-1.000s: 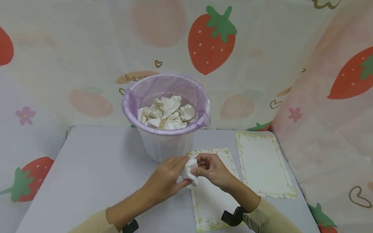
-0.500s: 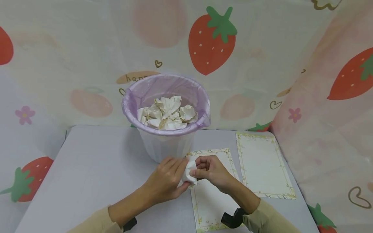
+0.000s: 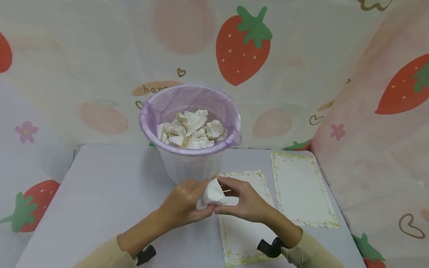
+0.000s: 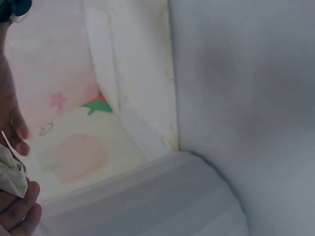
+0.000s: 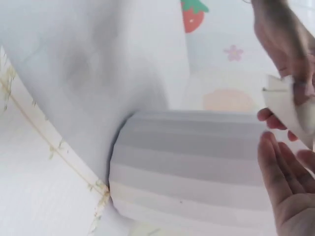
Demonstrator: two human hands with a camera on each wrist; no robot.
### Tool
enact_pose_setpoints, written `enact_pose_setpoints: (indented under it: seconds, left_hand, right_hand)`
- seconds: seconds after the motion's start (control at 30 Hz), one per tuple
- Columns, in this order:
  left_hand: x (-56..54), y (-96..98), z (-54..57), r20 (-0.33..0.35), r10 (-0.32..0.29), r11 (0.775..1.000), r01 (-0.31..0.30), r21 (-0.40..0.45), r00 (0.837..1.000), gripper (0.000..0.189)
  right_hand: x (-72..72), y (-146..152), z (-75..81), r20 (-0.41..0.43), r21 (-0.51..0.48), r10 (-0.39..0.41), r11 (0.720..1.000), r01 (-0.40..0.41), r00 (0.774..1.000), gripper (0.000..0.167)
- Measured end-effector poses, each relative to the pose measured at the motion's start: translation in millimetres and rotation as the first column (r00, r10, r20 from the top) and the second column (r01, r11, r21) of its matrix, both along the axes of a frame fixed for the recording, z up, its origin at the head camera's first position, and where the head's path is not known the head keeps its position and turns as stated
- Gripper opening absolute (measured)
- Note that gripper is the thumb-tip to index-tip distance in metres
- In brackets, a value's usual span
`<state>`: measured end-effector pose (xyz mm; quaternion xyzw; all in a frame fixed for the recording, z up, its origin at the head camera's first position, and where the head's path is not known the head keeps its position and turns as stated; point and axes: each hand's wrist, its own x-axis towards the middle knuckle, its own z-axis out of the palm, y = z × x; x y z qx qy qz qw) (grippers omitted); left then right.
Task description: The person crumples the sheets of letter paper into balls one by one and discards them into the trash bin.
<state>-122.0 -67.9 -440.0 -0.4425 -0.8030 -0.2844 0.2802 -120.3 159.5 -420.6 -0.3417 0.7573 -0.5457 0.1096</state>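
Observation:
My left hand (image 3: 182, 201) holds a folded, crumpled piece of white paper (image 3: 213, 192), its fingers curled round it in front of the bin. Facing it from the right is my right hand (image 3: 249, 199), its fingers arched loosely and the thumb low beside the paper's edge. In the right wrist view, that right hand (image 5: 290, 196) has extended fingers just below the paper (image 5: 283, 105), with a gap between. The left wrist view catches the paper (image 4: 11, 179) in the left fingers (image 4: 22, 211) at its left edge.
A bin (image 3: 191, 167) with a purple liner (image 3: 152, 143) stands behind the hands, containing crumpled papers (image 3: 197, 130). One flower-bordered sheet (image 3: 246, 238) lies under the right hand; another bordered sheet (image 3: 303, 190) lies farther right. Strawberry-print cloth (image 3: 301, 67) surrounds the table (image 3: 110, 186).
The right hand has let go of the paper and spread its fingers apart. The paper in the left hand has turned and shifted slightly left.

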Motion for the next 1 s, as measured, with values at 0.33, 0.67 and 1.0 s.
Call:
enact_pose_setpoints:
  seconds: [0.33, 0.67, 1.0]
  left_hand:
    - [5.5, 0.6, 7.8, 0.145, -0.084, 0.994, 0.072, 0.085, 0.986, 0.046]
    - [11.1, 3.6, 9.8, 0.350, -0.245, 0.949, 0.150, 0.277, 0.904, 0.041]
    - [12.0, 4.9, 9.5, 0.431, -0.288, 0.924, 0.129, 0.361, 0.855, 0.038]
  right_hand:
    - [-4.9, 2.0, 3.1, -0.404, -0.046, -0.036, 0.999, 0.019, 0.914, 0.061]
    - [-4.7, 3.7, 11.7, -0.497, -0.035, -0.021, 0.999, 0.005, 0.867, 0.044]
    - [-1.6, -1.3, 17.4, -0.533, -0.043, -0.024, 0.999, 0.001, 0.846, 0.037]
